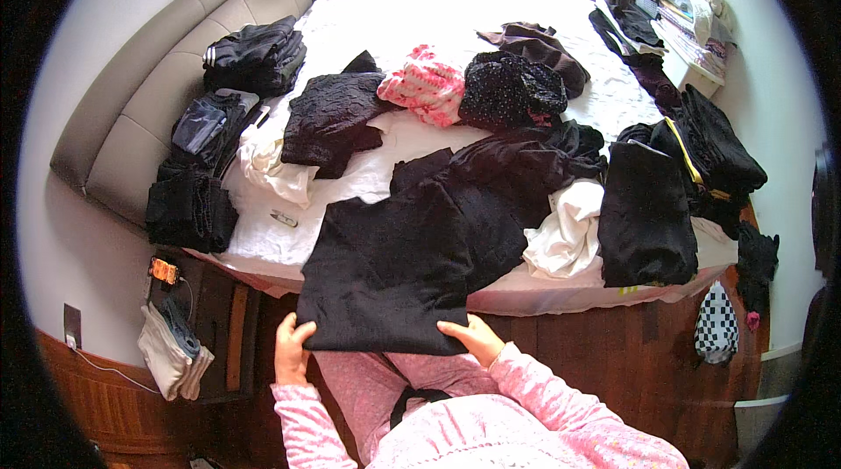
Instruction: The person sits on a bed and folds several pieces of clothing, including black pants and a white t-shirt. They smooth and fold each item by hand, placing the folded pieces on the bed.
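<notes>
A black garment point(387, 265) hangs over the front edge of the bed, its near edge stretched between my hands. My left hand point(292, 347) grips its near left corner, thumb on top. At the near right corner my right hand point(476, 339) pinches the cloth the same way. The garment's far part lies against a heap of black clothing point(519, 167), and I cannot tell where one ends and the other begins. To the right of that heap lies a crumpled white cloth point(568, 229).
Folded dark clothes point(190, 206) are stacked along the headboard point(144, 94). A pink-and-white garment point(424, 85) and a sparkly black one point(512, 91) lie mid-bed. More black folded clothing point(647, 213) sits at right. A lit phone point(164, 270) rests on the nightstand point(227, 337).
</notes>
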Demonstrator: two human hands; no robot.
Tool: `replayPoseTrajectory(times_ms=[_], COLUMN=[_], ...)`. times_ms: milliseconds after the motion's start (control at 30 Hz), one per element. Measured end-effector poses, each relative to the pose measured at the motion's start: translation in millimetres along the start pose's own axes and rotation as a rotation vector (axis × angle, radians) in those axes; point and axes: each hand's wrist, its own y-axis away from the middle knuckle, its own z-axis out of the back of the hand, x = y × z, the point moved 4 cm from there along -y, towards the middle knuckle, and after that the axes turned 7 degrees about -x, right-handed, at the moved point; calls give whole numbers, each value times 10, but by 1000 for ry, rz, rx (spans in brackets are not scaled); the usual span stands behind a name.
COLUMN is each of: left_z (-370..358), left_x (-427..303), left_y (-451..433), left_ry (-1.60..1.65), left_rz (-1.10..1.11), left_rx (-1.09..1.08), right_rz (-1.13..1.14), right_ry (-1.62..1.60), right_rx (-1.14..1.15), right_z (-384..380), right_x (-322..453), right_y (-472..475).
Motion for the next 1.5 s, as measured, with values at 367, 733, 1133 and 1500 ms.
replayPoseTrajectory(times_ms=[367, 733, 1133, 1500], left_z=[339, 461, 316, 176], left_x=[927, 861, 766, 377], left_y=[827, 654, 673, 875], left_ry=[9, -353, -541, -582], left_rz=[107, -11, -310, -411], left_rx=[-198, -397, -444, -542], right_rz=[8, 109, 150, 592], right_ry=[882, -404, -293, -403], right_rx=[-44, -588, -519, -149], right_z=[480, 736, 518, 400], right_x=[-87, 313, 939, 3488], right_y=[146, -351, -892, -44])
